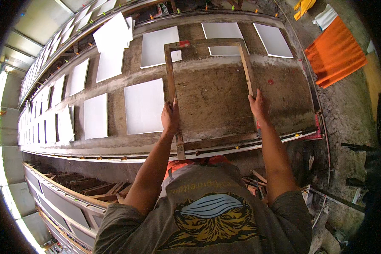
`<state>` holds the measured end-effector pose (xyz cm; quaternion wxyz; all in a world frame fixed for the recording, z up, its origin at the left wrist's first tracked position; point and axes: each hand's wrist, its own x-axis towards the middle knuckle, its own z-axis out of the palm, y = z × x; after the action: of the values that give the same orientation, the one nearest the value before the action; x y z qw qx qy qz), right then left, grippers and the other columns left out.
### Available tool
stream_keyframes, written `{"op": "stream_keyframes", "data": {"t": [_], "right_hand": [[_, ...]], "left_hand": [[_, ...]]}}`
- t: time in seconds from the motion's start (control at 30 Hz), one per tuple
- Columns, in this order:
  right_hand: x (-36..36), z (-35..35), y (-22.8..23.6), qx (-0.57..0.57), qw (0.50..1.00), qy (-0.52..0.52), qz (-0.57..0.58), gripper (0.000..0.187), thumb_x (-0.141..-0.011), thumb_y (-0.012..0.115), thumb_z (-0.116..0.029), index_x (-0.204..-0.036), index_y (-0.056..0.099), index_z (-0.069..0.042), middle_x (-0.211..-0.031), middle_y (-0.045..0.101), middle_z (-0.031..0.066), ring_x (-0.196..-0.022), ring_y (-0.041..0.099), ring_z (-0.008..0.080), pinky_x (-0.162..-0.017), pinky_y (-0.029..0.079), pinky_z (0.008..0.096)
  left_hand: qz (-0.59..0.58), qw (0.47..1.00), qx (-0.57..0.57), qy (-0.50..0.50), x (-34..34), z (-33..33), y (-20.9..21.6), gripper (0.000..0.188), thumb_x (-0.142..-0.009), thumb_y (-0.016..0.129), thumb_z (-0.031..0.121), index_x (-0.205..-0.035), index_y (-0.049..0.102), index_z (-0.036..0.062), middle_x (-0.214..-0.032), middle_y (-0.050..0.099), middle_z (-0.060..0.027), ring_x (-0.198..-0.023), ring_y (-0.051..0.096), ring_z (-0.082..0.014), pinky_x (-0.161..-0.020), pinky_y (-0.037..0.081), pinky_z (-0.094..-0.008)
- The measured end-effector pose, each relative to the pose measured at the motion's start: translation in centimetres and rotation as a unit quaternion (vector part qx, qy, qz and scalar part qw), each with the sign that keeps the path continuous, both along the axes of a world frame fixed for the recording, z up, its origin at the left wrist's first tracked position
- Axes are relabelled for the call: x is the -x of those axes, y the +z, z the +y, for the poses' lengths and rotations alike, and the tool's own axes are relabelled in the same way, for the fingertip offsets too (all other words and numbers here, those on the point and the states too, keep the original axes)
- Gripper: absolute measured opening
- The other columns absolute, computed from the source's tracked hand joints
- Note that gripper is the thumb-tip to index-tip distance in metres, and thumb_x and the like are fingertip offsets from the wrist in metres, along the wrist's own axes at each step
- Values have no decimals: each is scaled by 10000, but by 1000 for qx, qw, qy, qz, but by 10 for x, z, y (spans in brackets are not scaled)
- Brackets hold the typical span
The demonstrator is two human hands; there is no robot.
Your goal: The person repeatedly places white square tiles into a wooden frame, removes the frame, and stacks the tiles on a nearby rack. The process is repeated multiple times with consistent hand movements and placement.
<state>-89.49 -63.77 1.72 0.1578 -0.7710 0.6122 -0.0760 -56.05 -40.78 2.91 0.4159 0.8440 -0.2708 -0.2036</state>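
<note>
A rectangular wooden frame (169,70) is held between my hands, over a long brown-topped table (285,89). My left hand (170,116) is closed round the frame's left bar. On the right bar, my right hand (259,108) grips with its fingers wrapped. Red marks show at the frame's far left corner. Through the frame I see the bare brown tabletop and part of a white sheet (222,29) at the far side. A white sheet (144,106) lies flat just left of my left hand. Whether anything is stretched across the frame, I cannot tell.
Several more white sheets (95,116) lie in two rows along the table. Another white sheet (273,40) is at the far right. A pale rail (84,155) runs along the near edge. Orange cloth (336,53) hangs at the right. Wood-edged panels (63,203) stand behind me at lower left.
</note>
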Motion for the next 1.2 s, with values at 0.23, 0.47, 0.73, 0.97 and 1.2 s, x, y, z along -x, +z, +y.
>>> {"op": "stream_keyframes", "data": {"t": [0.23,0.47,0.73,0.97,1.2], "right_hand": [[11,-13,-7,-24,1000,-16,3,674,-1013,564,-421,-1505,375,0,-1372,576,266,-1208,600,436,-988,499,506],[26,-8,-11,-41,999,-22,26,650,-1015,568,-391,-1491,391,14,-1345,601,251,-1188,618,411,-984,500,512],[36,0,-13,-28,999,-18,40,646,-1011,580,-381,-1495,392,4,-1337,608,236,-1163,633,394,-964,517,495],[38,-7,-27,6,999,-2,54,655,-1013,577,-385,-1502,381,4,-1327,612,217,-1149,641,374,-944,526,492],[24,-5,0,-96,995,-25,26,647,-1023,560,-373,-1505,365,11,-1280,630,218,-1102,655,395,-916,538,489]], "left_hand": [[27,999,-11,-16,6,-14,-37,486,-1027,540,473,-1131,594,1,-939,673,-227,-898,660,-413,-774,503,-480],[-56,998,-38,-17,31,-10,-38,452,-1030,540,440,-1137,587,4,-967,668,-239,-909,651,-435,-764,496,-499],[-60,998,13,-35,47,-5,-26,482,-1053,474,462,-1121,560,-8,-991,638,-249,-929,623,-455,-786,480,-521],[-135,989,15,-49,39,-13,-50,527,-1059,436,488,-1160,562,-14,-1061,633,-268,-990,609,-475,-841,481,-535],[-59,994,-44,-78,29,-13,-57,473,-1057,464,439,-1196,587,4,-1107,642,-266,-1055,606,-474,-876,495,-519]]}}
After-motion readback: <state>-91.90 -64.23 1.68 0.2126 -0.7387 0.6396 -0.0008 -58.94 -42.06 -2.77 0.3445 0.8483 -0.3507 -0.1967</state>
